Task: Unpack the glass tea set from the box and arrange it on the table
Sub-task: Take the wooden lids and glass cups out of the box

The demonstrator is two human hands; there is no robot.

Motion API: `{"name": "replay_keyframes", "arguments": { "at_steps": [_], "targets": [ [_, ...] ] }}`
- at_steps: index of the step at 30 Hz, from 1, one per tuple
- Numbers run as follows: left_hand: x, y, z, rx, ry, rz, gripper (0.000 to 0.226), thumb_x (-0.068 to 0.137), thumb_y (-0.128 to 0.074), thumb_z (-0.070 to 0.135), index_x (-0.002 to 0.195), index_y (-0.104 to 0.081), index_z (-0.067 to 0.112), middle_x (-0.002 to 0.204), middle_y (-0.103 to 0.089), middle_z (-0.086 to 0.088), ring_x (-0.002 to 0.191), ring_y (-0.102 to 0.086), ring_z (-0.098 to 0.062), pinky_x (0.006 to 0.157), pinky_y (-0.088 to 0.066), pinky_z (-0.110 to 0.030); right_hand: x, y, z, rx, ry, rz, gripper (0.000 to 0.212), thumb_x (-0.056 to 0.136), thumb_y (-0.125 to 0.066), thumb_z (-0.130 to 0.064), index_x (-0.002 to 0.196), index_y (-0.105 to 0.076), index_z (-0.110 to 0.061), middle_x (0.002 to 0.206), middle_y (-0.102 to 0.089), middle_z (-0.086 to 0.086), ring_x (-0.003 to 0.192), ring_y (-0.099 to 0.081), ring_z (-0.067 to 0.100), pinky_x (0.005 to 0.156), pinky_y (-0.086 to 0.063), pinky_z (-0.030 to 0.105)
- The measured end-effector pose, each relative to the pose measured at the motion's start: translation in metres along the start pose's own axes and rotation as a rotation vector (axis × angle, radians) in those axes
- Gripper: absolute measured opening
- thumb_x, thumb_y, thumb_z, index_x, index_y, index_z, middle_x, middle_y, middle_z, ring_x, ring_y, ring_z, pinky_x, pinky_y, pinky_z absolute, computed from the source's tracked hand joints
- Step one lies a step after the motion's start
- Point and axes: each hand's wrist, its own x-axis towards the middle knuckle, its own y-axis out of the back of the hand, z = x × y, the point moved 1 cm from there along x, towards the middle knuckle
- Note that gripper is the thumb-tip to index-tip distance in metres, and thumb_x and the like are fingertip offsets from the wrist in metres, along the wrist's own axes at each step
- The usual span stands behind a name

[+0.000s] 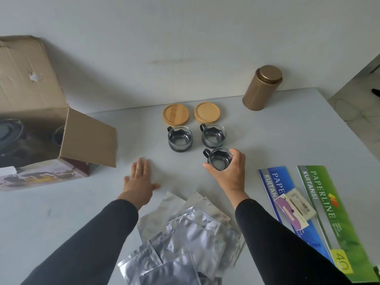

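Glass tea cups, three in the head view — each a clear cup in a dark holder with a dark handle. Two stand side by side on the white table point(287, 128): the left cup point(180, 138) and the right cup point(213, 135), near each other but apart. The third cup point(219, 159) sits just in front of the right one, and your right hand point(230, 171) is wrapped round it from the near side, thumb on its left wall and fingers on its right.

Your left hand point(139, 179) lies flat on the table, palm down, fingers spread, gripping nothing.

Bamboo lids, two — the left lid point(176, 112) and the right lid point(207, 112) — lie flat just behind the two standing cups.

Cardboard box point(51, 128), one, at the table's left with its flaps open; dark glassware shows inside, but you cannot tell the pieces apart.

Gold tin point(261, 88), one, upright at the far right, lid on.

Foil pouches point(185, 233), a loose overlapping pile between your forearms; the count is unclear.

Receipt books, two, at the right: a blue book point(273, 182) and a green book point(320, 198), with a small card point(296, 208) lying across the blue one.
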Motion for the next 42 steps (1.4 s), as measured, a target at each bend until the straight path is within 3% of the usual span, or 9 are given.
{"name": "replay_keyframes", "arguments": {
  "at_steps": [3, 6, 13, 17, 20, 22, 27, 33, 42],
  "targets": [
    [-0.003, 0.006, 0.002, -0.034, 0.005, -0.025, 0.081, 0.099, -0.042, 0.039, 0.15, 0.013, 0.01, 0.158, 0.021, -0.008, 0.147, 0.014, -0.027, 0.118, -0.01, -0.046, -0.002, 0.005, -0.005, -0.074, 0.028, 0.018, 0.092, 0.052, -0.088, -0.042, 0.125, -0.047, -0.005, 0.121, -0.052, 0.011, 0.111, -0.051, 0.028, 0.092, -0.047, 0.042],
    [-0.011, 0.024, 0.004, -0.099, -0.031, 0.024, 0.073, 0.099, -0.043, 0.036, 0.152, -0.001, 0.009, 0.161, 0.004, -0.006, 0.148, -0.002, -0.024, 0.12, -0.013, -0.042, -0.004, 0.013, -0.024, -0.183, 0.142, 0.103, 0.084, 0.063, -0.072, -0.055, 0.126, -0.046, -0.007, 0.123, -0.053, 0.012, 0.115, -0.048, 0.029, 0.09, -0.042, 0.043],
    [-0.038, 0.108, -0.031, -0.167, -0.285, 0.493, 0.047, 0.102, -0.034, 0.017, 0.148, -0.026, 0.01, 0.154, -0.028, -0.006, 0.144, -0.022, -0.023, 0.113, -0.022, -0.032, -0.002, -0.021, -0.137, -0.042, 0.479, 0.085, 0.056, 0.076, -0.062, -0.037, 0.117, -0.052, 0.0, 0.106, -0.056, 0.016, 0.101, -0.047, 0.024, 0.086, -0.044, 0.035],
    [-0.036, 0.151, -0.113, -0.18, -0.197, 0.653, 0.05, 0.096, -0.036, 0.006, 0.146, -0.03, 0.008, 0.152, -0.031, -0.007, 0.146, -0.017, -0.023, 0.116, -0.017, -0.036, -0.025, -0.073, -0.226, 0.032, 0.627, -0.075, 0.046, 0.075, -0.056, -0.035, 0.107, -0.058, -0.002, 0.098, -0.056, 0.012, 0.089, -0.057, 0.026, 0.076, -0.043, 0.025],
    [-0.035, 0.162, -0.189, -0.146, -0.062, 0.603, 0.053, 0.099, -0.035, 0.015, 0.149, -0.021, 0.008, 0.157, -0.02, -0.005, 0.148, -0.004, -0.023, 0.12, -0.012, -0.045, -0.049, -0.122, -0.286, -0.032, 0.732, -0.275, 0.046, 0.075, -0.058, -0.035, 0.11, -0.058, -0.006, 0.101, -0.058, 0.009, 0.091, -0.06, 0.026, 0.073, -0.047, 0.027],
    [-0.035, 0.161, -0.236, -0.068, 0.009, 0.517, 0.057, 0.101, -0.032, 0.027, 0.151, -0.012, 0.009, 0.16, -0.008, -0.004, 0.149, 0.004, -0.023, 0.12, -0.008, -0.046, -0.063, -0.159, -0.319, -0.176, 0.753, -0.422, 0.049, 0.076, -0.062, -0.037, 0.118, -0.055, -0.011, 0.111, -0.057, 0.007, 0.1, -0.057, 0.025, 0.081, -0.05, 0.033],
    [-0.028, 0.153, -0.293, -0.035, 0.023, 0.396, 0.072, 0.098, -0.019, 0.054, 0.153, 0.002, 0.012, 0.161, 0.006, -0.002, 0.148, 0.012, -0.021, 0.12, 0.001, -0.042, -0.083, -0.235, -0.364, -0.793, 0.644, -0.581, 0.067, 0.078, -0.065, -0.049, 0.128, -0.042, -0.01, 0.128, -0.052, 0.009, 0.124, -0.04, 0.03, 0.103, -0.03, 0.049],
    [-0.024, 0.143, -0.297, -0.019, 0.006, 0.443, 0.072, 0.098, -0.01, 0.055, 0.152, 0.01, 0.012, 0.161, 0.01, -0.005, 0.147, 0.014, -0.022, 0.118, 0.009, -0.04, -0.079, -0.269, -0.364, -1.186, 0.52, -0.567, 0.065, 0.083, -0.06, -0.044, 0.132, -0.04, -0.006, 0.125, -0.054, 0.01, 0.133, -0.03, 0.031, 0.108, -0.011, 0.064],
    [-0.023, 0.14, -0.299, -0.07, -0.021, 0.435, 0.072, 0.097, -0.01, 0.055, 0.151, 0.012, 0.013, 0.16, 0.013, -0.007, 0.147, 0.016, -0.024, 0.118, 0.008, -0.038, -0.083, -0.278, -0.363, -1.153, 0.522, -0.411, 0.06, 0.08, -0.064, -0.034, 0.13, -0.044, -0.006, 0.13, -0.049, 0.015, 0.128, -0.035, 0.032, 0.11, -0.015, 0.061]
  ]
}}
